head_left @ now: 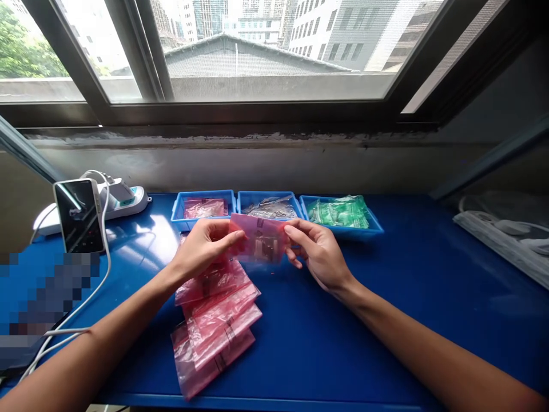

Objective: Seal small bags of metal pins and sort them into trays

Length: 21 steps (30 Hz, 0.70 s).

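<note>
Pink plastic bag (pixel 259 237) is up off the table, held in front of the trays with both your hands on it. Your left hand (pixel 201 249) is pinching its left side between thumb and fingers, and your right hand (pixel 319 254) has the right side in a similar light pinch, so neither hand has let go. There's a dark printed patch on the bag and something dark inside, but it's too blurry to make out.

Right below the bag, near your left hand, is a loose pile of more pink bags (pixel 214 326), overlapping each other on the blue workbench (pixel 343 343). Behind the held bag, three blue trays sit side by side: the left tray (pixel 201 193) has pink bags, the middle tray (pixel 266 193) has clear bags with something metallic in them, and the right tray (pixel 347 231) has green bags.

Over on your left, a phone (pixel 78 216) stands upright just in front of a white power strip (pixel 124 200), and a white cable (pixel 103 269) runs down the bench beside it. A patch of the bench at far left is pixelated out.
</note>
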Each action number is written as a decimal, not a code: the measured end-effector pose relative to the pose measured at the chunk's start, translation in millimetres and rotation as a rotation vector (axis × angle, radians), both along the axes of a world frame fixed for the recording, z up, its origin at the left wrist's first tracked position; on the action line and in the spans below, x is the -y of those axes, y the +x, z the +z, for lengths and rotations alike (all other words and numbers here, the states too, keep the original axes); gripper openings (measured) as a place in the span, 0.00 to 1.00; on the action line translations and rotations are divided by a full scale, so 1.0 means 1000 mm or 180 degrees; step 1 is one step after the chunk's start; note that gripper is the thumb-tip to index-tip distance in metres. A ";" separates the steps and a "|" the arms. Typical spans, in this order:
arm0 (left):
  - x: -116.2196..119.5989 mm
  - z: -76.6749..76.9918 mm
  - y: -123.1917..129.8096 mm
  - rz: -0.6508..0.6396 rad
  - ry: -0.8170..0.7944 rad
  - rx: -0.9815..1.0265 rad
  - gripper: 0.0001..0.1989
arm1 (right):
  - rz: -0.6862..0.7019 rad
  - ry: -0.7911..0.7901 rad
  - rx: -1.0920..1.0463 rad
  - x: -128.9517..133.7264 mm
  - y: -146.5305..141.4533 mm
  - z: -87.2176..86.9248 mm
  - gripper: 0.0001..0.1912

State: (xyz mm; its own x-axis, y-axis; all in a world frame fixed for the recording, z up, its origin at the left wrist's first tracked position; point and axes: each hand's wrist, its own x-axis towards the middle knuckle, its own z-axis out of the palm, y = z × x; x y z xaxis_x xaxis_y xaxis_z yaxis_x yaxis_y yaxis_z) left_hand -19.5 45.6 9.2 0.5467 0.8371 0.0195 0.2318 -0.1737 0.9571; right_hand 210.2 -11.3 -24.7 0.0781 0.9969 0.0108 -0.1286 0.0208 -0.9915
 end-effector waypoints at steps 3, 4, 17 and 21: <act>0.000 -0.002 0.001 0.0252 -0.0081 0.0073 0.19 | 0.0253 -0.0062 0.0086 -0.001 0.001 0.001 0.19; 0.000 -0.003 0.001 0.0318 -0.0070 0.0096 0.19 | 0.0316 -0.0086 0.0156 -0.001 0.001 0.002 0.19; 0.003 0.000 0.002 0.0384 0.0520 -0.0096 0.24 | -0.0111 0.0250 0.0704 0.001 0.004 0.005 0.22; 0.002 -0.001 0.002 0.0328 0.0501 -0.0084 0.25 | -0.0147 0.0325 0.0777 0.001 0.003 0.006 0.23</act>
